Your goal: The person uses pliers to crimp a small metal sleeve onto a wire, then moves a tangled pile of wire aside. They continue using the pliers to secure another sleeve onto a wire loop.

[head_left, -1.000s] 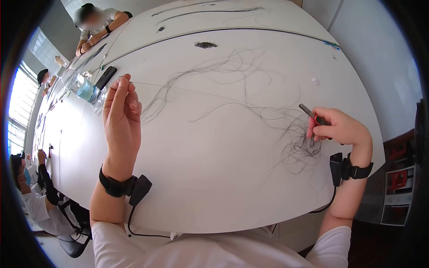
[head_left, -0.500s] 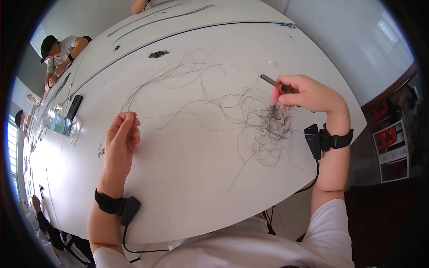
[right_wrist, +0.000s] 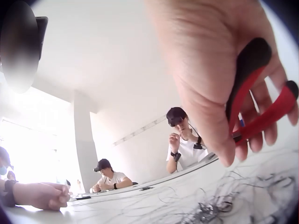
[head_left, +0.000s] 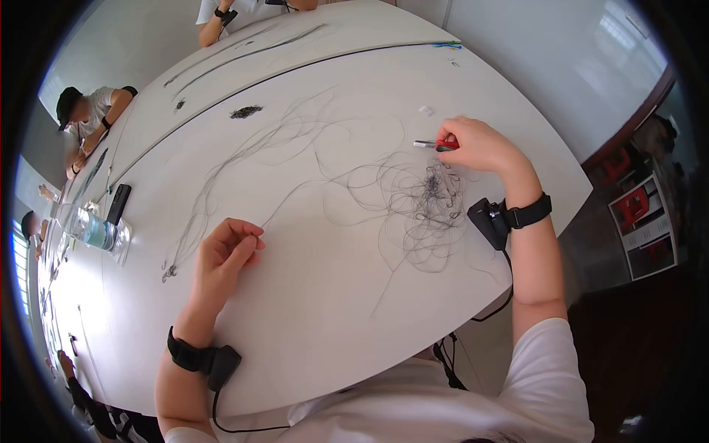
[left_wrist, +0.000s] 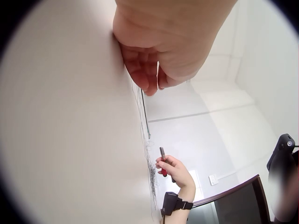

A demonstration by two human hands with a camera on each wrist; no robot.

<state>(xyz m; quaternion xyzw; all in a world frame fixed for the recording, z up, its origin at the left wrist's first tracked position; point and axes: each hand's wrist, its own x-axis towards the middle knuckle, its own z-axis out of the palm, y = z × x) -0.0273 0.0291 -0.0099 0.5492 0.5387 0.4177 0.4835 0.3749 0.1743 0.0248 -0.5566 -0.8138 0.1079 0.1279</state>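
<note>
In the head view, my left hand [head_left: 225, 258] is low over the table, thumb and fingertips pinching a thin dark line [head_left: 284, 205]. The line runs right into a loose tangle [head_left: 434, 214] of looped strands with small curled, hook-like bits. Beyond the tangle's far side, my right hand [head_left: 476, 144] holds pliers with red and black handles [right_wrist: 275, 105]. Their metal nose [head_left: 424, 144] points left, and the handles are spread apart in the right wrist view. A second bundle of strands [head_left: 214, 173] lies left of the tangle, ending in a small hooked clump [head_left: 170, 272] near my left hand.
A dark pile [head_left: 246, 112] lies farther back on the white table [head_left: 332, 317]. A clear bottle [head_left: 96, 230] and a black case [head_left: 118, 204] stand at left. Long dark bundles [head_left: 251, 60] lie beyond the seam. Other people sit around the far and left sides.
My left hand has moved right and closer to the tangle, with the line slacker. The right hand with the pliers has shifted from over the tangle to its far side. The head view has turned.
</note>
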